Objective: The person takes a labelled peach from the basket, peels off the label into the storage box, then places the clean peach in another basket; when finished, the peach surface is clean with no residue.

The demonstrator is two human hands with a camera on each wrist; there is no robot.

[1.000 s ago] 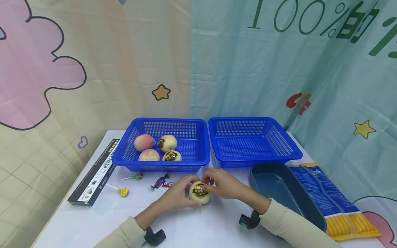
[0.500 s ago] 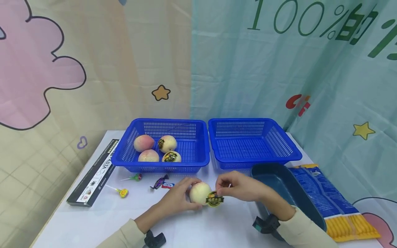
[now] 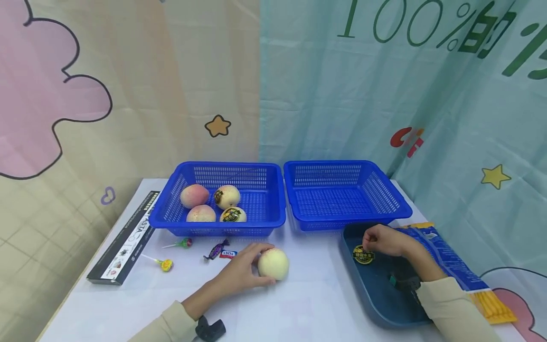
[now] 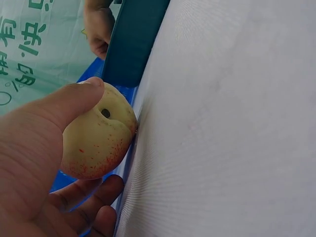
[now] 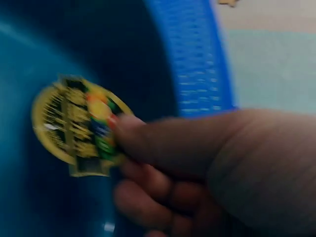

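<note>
My left hand [image 3: 245, 270] grips a pale peach [image 3: 274, 264] on the white table; its thumb and fingers curve around the fruit. In the left wrist view the peach [image 4: 96, 138] shows its stem hollow and a red-speckled side, with no sticker on that side. Over the dark teal tray [image 3: 371, 299], my right hand [image 3: 386, 243] pinches a round black-and-gold sticker [image 3: 363, 255] at its edge. The right wrist view has this sticker [image 5: 74, 126] between thumb and fingers, inside the tray's walls.
A blue basket [image 3: 218, 231] holds several peaches, two showing stickers. Beside it stands a second blue basket [image 3: 348, 221]. Two lollipops [image 3: 166, 265], wrapped candies [image 3: 216, 250] and a long black box [image 3: 124, 240] lie at left. A blue-yellow bag [image 3: 455, 266] lies right of the tray.
The sticker has come off the peach in my right hand, which has moved right from the peach to over the tray. My left hand stays on the peach.
</note>
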